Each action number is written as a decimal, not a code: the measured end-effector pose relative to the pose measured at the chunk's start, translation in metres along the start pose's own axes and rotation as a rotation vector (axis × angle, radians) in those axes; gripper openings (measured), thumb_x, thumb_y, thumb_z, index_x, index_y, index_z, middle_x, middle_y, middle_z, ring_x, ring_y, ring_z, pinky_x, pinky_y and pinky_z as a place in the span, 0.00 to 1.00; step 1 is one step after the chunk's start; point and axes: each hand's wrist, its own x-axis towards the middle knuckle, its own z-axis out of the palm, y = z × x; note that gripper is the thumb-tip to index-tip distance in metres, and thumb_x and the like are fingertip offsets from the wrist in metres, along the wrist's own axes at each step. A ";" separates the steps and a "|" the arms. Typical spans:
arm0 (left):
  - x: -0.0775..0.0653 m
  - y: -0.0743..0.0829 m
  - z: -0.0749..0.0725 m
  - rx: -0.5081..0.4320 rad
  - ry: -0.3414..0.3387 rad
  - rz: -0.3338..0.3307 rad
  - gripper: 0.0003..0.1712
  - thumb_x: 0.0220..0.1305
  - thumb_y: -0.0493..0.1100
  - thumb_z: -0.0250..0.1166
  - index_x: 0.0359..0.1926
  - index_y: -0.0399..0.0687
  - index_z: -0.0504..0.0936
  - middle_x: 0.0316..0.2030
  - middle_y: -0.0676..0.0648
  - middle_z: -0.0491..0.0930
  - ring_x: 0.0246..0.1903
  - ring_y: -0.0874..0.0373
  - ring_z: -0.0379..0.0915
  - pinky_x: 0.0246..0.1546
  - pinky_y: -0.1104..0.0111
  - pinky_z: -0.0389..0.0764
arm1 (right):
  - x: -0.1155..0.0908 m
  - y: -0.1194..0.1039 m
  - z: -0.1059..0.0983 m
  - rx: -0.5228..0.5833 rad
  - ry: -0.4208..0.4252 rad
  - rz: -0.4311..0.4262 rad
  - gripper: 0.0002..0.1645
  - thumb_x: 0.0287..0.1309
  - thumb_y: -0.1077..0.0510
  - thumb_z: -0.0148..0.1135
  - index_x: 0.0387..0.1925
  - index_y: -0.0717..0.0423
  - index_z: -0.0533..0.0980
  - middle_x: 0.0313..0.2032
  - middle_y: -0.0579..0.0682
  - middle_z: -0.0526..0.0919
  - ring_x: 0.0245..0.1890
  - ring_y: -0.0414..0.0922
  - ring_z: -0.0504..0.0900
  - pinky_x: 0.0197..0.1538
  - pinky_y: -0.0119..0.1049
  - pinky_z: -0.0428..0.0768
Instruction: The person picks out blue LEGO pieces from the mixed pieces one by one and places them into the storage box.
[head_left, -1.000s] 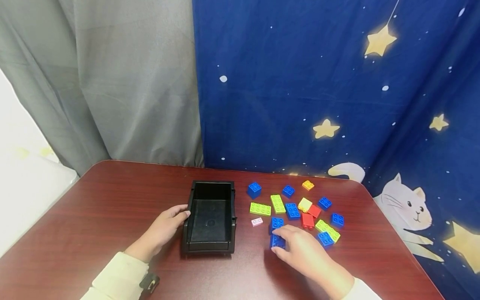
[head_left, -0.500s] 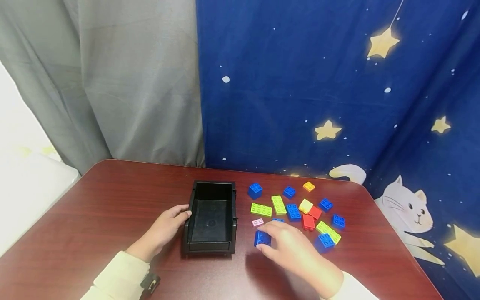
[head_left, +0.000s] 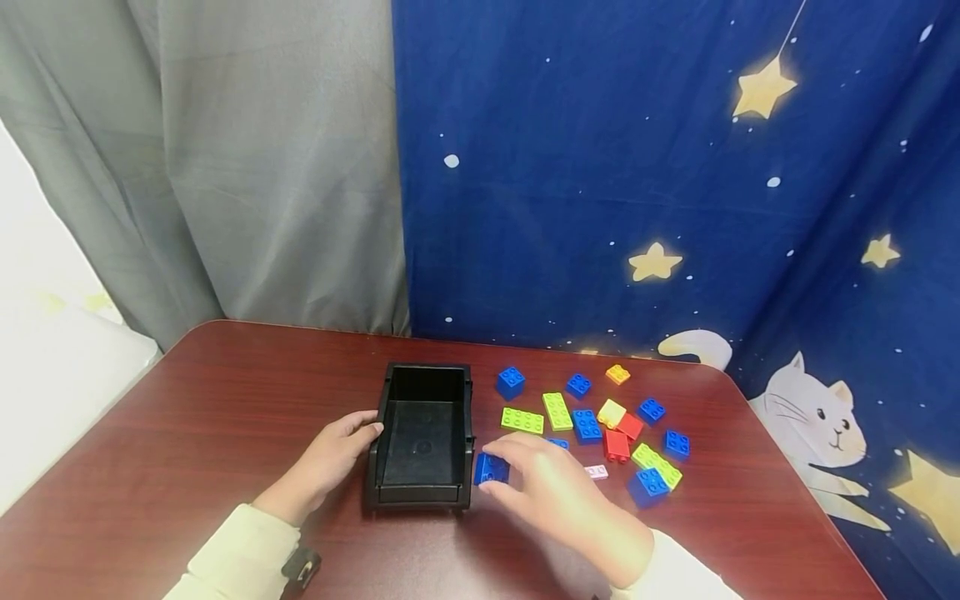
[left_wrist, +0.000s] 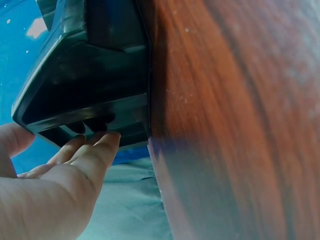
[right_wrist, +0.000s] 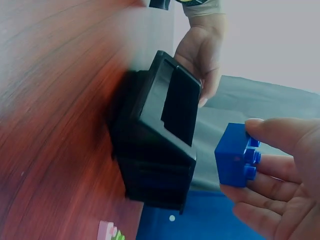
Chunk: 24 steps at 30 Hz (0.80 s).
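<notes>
In my head view, my right hand (head_left: 558, 492) pinches a blue studded plastic brick (head_left: 491, 469) beside a black open-topped plastic bin (head_left: 417, 495). At my left wrist, my left hand (left_wrist: 65, 182) grips the bin's side; at my right, the brick's studs face my palm.

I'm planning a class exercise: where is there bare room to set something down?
Bare: the table left of the black bin and left hand, the strip in front of the bin, and inside it. Crowded: right of the bin, where the right hand holds a blue brick and loose bricks cluster.
</notes>
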 end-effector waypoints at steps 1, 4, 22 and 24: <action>0.000 0.000 0.000 0.003 0.001 0.000 0.28 0.73 0.44 0.50 0.66 0.30 0.65 0.62 0.31 0.68 0.60 0.39 0.68 0.61 0.47 0.68 | 0.001 -0.001 0.001 0.005 0.006 -0.004 0.23 0.52 0.50 0.71 0.50 0.53 0.81 0.45 0.45 0.84 0.46 0.42 0.81 0.46 0.37 0.83; 0.000 0.000 0.000 0.004 0.002 0.000 0.28 0.73 0.44 0.50 0.66 0.30 0.65 0.63 0.31 0.68 0.60 0.39 0.68 0.61 0.47 0.68 | 0.006 -0.006 0.004 0.015 0.012 -0.010 0.23 0.53 0.50 0.71 0.50 0.53 0.81 0.46 0.46 0.84 0.47 0.42 0.81 0.48 0.37 0.83; -0.002 0.001 0.001 0.021 0.011 -0.019 0.28 0.73 0.46 0.50 0.66 0.31 0.65 0.62 0.31 0.69 0.59 0.38 0.69 0.61 0.45 0.67 | 0.037 -0.027 0.032 0.024 -0.051 -0.032 0.25 0.56 0.46 0.68 0.53 0.52 0.79 0.49 0.47 0.83 0.49 0.44 0.81 0.50 0.37 0.82; -0.003 0.001 0.001 0.027 0.017 -0.025 0.29 0.73 0.47 0.50 0.66 0.32 0.65 0.62 0.31 0.69 0.59 0.38 0.69 0.61 0.44 0.67 | 0.040 -0.029 0.035 0.022 -0.050 -0.037 0.26 0.55 0.46 0.68 0.53 0.52 0.80 0.49 0.47 0.83 0.49 0.43 0.81 0.50 0.36 0.82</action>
